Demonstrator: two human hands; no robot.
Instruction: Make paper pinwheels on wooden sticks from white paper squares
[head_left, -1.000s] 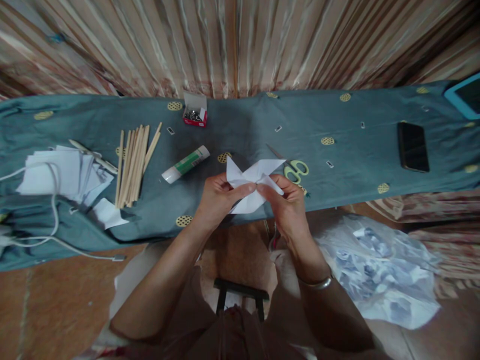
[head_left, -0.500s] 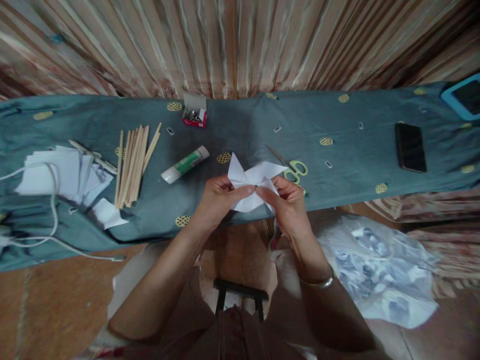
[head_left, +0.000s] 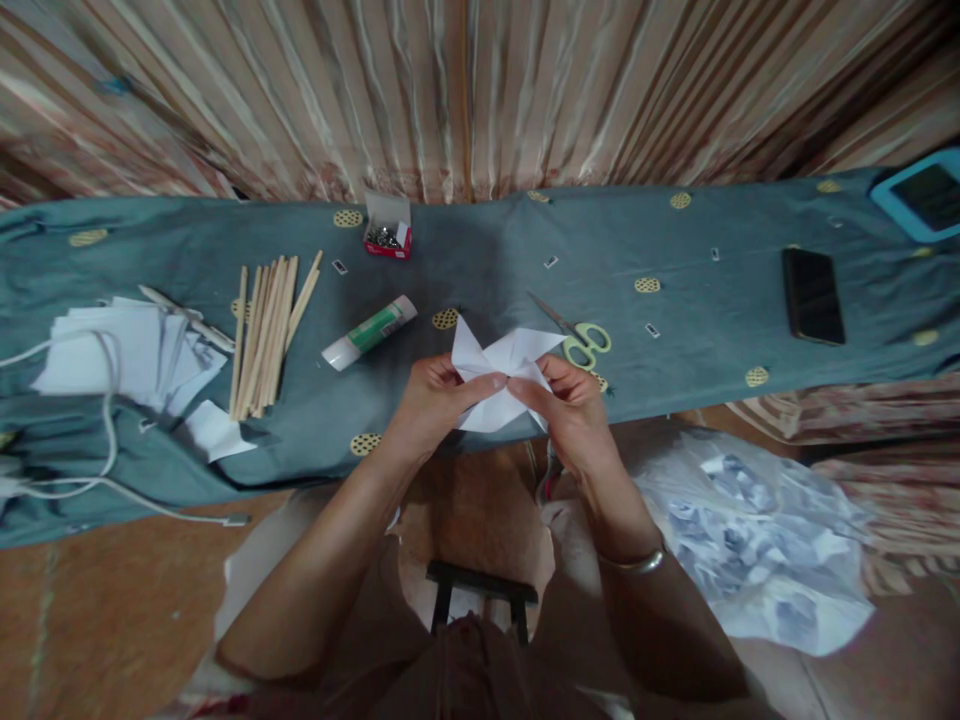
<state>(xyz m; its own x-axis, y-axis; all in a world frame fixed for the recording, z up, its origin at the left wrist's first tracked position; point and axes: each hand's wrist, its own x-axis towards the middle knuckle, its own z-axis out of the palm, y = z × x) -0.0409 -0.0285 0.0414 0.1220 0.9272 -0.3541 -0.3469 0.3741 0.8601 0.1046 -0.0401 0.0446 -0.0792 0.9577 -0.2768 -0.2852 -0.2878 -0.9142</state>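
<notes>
We see both hands closed on the white paper pinwheel (head_left: pixel 484 358). The left hand (head_left: pixel 429 402) pinches it from the left with the thumb laid across the middle. The right hand (head_left: pixel 576 412) pinches it from the right, and the fingertips of both meet at the centre of the folds. The pinwheel is held up just over the near edge of the teal cloth (head_left: pixel 675 310), not resting on it.

A second ago the right-hand flap reached further out and hid the scissor blades. Now we find the flaps drawn in tighter, the thumbs closer together, and the lower point shorter below the fingers. A metal bangle (head_left: pixel 634 566) sits on the right wrist as before.

Just beyond the right hand lie the green-handled scissors (head_left: pixel 586 342), their blades now showing in full. To the left of the hands are the glue stick (head_left: pixel 371 330), then the bundle of wooden sticks (head_left: pixel 266 332), then the stack of white paper squares (head_left: pixel 124 355) with a white cable (head_left: pixel 109 440) looped over it. A small red box of pins (head_left: pixel 388 234) stands open at the far edge. The black phone (head_left: pixel 812 296) and the blue-cased tablet (head_left: pixel 916 195) lie well to the right. All of these have slid a little leftward in view, while keeping their places on the cloth. A plastic bag of paper scraps (head_left: pixel 757 540) lies on the floor at the right.
</notes>
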